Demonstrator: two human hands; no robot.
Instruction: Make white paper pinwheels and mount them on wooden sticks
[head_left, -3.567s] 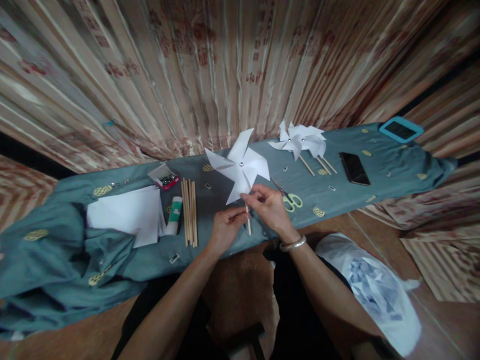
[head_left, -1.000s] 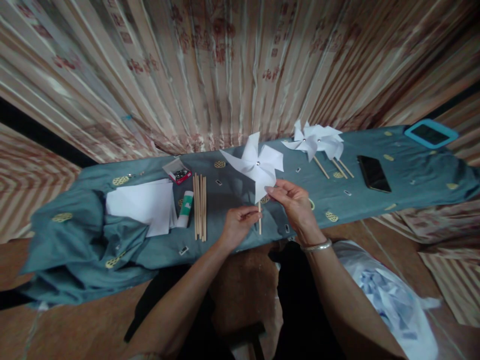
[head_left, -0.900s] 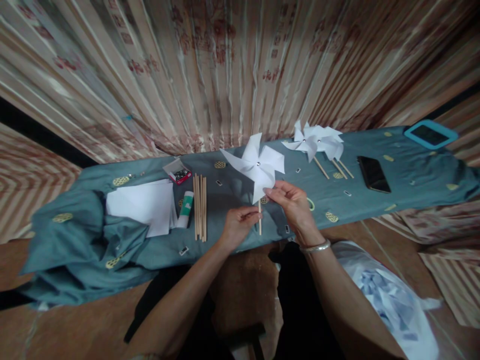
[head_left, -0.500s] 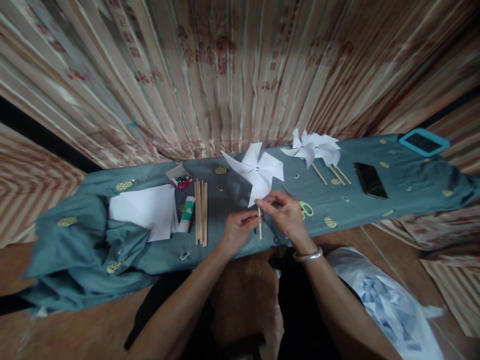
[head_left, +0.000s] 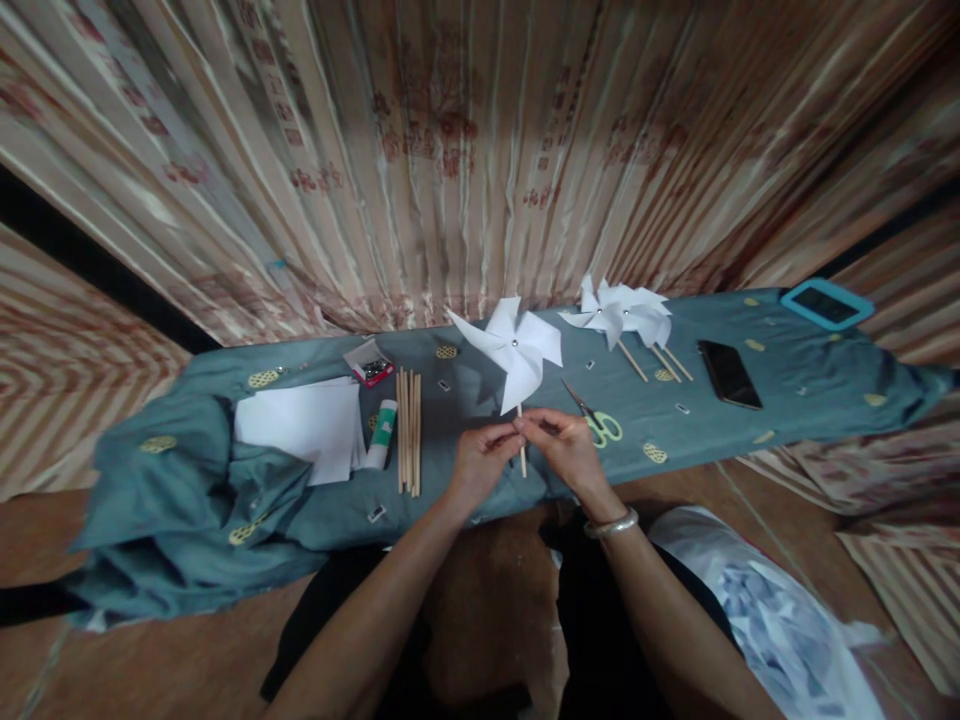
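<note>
A white paper pinwheel point(head_left: 517, 355) with a silver pin at its centre stands up from a thin wooden stick point(head_left: 523, 462). My left hand point(head_left: 486, 458) is closed on the stick, thumb and fingertips pinching it below the blades. From the other side my right hand point(head_left: 561, 447) pinches the same stick, its fingertips touching those of the left. A silver bracelet circles the right wrist. Just right of that hand lie scissors point(head_left: 600, 425) with light green handles, partly behind the fingers.
Left on the cloth-covered table point(head_left: 660, 410) are white paper sheets point(head_left: 296, 425), a glue stick point(head_left: 382, 435), several wooden sticks point(head_left: 409, 430) and a small box of pins point(head_left: 369, 362). Rightward lie more pinwheels point(head_left: 622, 312), a phone point(head_left: 729, 375) and a blue-framed tablet point(head_left: 828, 303). A plastic bag point(head_left: 780, 610) stands below.
My right hand has slid down from the base of the blades to the stick, meeting the left fingertips. More of the scissors shows. The whole view has shifted slightly.
</note>
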